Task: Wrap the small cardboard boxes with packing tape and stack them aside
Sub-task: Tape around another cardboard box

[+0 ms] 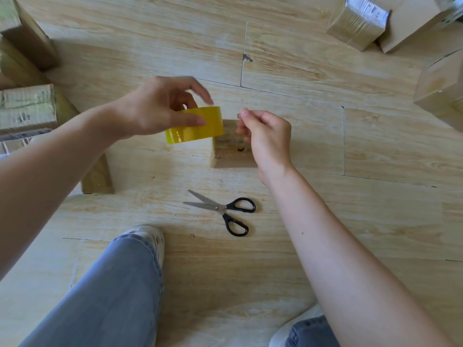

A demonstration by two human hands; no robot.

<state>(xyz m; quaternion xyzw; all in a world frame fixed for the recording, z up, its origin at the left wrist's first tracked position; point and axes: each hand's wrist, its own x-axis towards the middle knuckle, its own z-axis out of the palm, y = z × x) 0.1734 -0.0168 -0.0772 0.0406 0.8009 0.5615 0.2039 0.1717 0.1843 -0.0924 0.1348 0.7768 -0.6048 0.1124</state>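
Over a box [231, 151] on the floor [325, 221], the left hand [160, 108] grips a tape roll [198, 131] while the right hand [265, 136] pinches its fingers together, on what unclear, with scissors [223, 210] nearby.

Yellow tape roll [198, 128] raised beside small cardboard box [231, 151], seemingly taped.

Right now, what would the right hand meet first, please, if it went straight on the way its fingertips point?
Probably the yellow tape roll held by the left hand; the right hand points leftward at it, though depth is unclear.
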